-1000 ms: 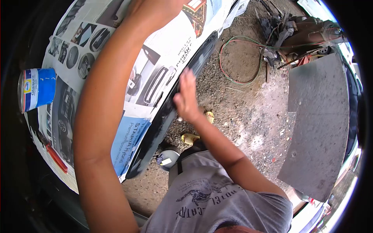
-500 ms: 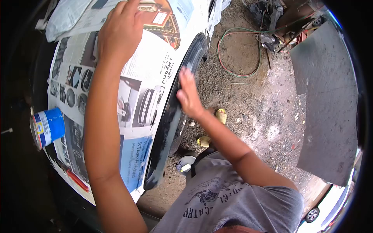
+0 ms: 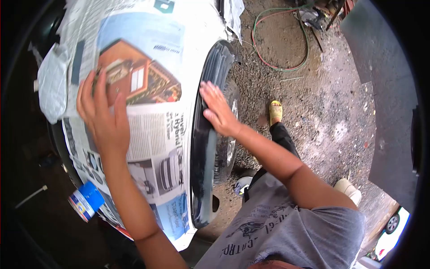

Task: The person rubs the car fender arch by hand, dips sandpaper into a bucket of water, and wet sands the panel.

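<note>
Newspaper sheets point(image 3: 148, 121) cover a car's body panel beside its dark, grey-smeared wheel arch trim point(image 3: 202, 179). My left hand point(image 3: 105, 112) is over the newspaper with its fingers spread, holding nothing; whether it touches the paper is not clear. On the upper part of the trim lies my right hand point(image 3: 218, 107), palm down with fingers extended and nothing in it. Below the trim the car's tire point(image 3: 228, 130) shows. A blue can point(image 3: 86, 201) with a white label stands at the left edge of the papered panel.
A red and green hose point(image 3: 254, 38) lies looped on the gravel ground point(image 3: 313, 116). At the right is a large grey sheet panel point(image 3: 394, 103). Grey plastic point(image 3: 53, 83) hangs at the left. Sandaled feet point(image 3: 276, 112) and a small bucket point(image 3: 244, 183) are below.
The view has shifted along the car, showing more of the tire and upper newspaper. My left hand has opened wider over the paper. My right hand remains at the trim.
</note>
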`<act>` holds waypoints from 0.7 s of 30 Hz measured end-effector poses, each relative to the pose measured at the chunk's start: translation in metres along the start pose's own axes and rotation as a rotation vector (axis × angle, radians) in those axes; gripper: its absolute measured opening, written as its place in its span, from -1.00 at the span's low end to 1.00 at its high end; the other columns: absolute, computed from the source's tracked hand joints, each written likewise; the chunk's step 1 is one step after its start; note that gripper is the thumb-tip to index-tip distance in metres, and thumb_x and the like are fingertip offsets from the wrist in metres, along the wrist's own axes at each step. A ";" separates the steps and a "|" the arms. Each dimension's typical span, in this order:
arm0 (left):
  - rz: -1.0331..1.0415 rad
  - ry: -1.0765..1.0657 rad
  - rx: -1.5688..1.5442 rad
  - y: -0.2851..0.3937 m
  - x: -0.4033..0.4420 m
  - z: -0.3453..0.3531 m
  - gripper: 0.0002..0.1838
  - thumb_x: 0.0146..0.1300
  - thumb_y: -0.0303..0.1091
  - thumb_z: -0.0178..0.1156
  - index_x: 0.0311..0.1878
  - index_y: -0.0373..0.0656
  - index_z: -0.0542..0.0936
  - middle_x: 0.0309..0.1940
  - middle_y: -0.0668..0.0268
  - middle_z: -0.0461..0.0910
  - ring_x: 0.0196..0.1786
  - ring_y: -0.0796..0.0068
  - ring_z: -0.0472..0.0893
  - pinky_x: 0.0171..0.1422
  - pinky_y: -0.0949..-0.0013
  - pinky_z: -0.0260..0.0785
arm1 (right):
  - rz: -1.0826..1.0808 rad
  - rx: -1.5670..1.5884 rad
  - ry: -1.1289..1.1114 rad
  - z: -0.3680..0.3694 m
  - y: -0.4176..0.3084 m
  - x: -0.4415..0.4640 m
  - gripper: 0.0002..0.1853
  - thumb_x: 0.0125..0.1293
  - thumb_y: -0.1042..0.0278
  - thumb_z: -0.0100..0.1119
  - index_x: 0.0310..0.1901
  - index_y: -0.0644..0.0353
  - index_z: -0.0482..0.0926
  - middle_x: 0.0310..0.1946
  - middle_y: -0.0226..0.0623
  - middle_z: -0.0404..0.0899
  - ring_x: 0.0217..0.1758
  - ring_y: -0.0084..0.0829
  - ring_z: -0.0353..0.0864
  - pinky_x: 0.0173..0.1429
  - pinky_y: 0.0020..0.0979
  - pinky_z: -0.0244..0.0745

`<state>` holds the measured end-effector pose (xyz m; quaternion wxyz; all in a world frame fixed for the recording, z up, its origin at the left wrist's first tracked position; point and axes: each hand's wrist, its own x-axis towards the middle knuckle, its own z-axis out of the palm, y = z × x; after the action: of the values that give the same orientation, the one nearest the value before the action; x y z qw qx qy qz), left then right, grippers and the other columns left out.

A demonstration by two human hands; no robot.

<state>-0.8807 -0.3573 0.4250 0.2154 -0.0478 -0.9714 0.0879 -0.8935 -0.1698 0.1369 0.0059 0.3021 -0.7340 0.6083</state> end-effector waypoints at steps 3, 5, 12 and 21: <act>0.045 0.007 0.064 0.000 0.002 -0.001 -0.46 0.48 -0.29 0.17 0.48 -0.20 0.44 0.51 0.03 0.33 0.59 -0.09 0.20 0.65 -0.11 -0.05 | 0.174 0.105 0.130 -0.017 0.075 0.064 -0.28 0.65 -0.14 -0.31 0.64 0.16 0.08 0.70 -0.09 -0.04 0.77 -0.11 -0.18 0.78 -0.13 -0.36; 0.063 0.014 0.125 0.003 0.005 -0.001 -0.46 0.50 -0.30 0.14 0.49 -0.23 0.42 0.54 0.01 0.30 0.61 -0.12 0.17 0.66 -0.13 -0.09 | 0.339 0.222 0.171 -0.026 0.149 0.103 -0.25 0.64 -0.16 -0.27 0.58 0.33 0.19 0.65 0.09 0.04 0.75 -0.05 -0.11 0.77 -0.19 -0.28; 0.031 -0.084 0.127 0.002 0.006 -0.002 -0.30 0.57 0.01 -0.02 0.58 -0.27 0.26 0.62 -0.08 0.14 0.67 -0.19 0.04 0.70 -0.23 -0.21 | 0.136 0.172 0.044 -0.029 0.065 0.063 -0.25 0.66 -0.16 -0.30 0.60 0.31 0.13 0.67 0.03 -0.02 0.76 -0.07 -0.12 0.77 -0.09 -0.34; -0.094 -0.284 0.104 -0.006 0.002 -0.006 0.09 0.46 0.49 -0.23 0.68 -0.28 -0.10 0.69 -0.13 -0.18 0.71 -0.17 -0.11 0.72 -0.26 -0.26 | 0.558 0.350 0.156 -0.033 0.268 0.127 -0.31 0.65 -0.06 -0.22 0.56 0.33 0.24 0.63 0.04 0.12 0.75 -0.07 -0.08 0.77 -0.13 -0.26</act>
<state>-0.8805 -0.3622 0.4319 0.0818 0.0219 -0.9874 0.1338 -1.1298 -0.1744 -0.0452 -0.1569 0.0386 -0.6699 0.7246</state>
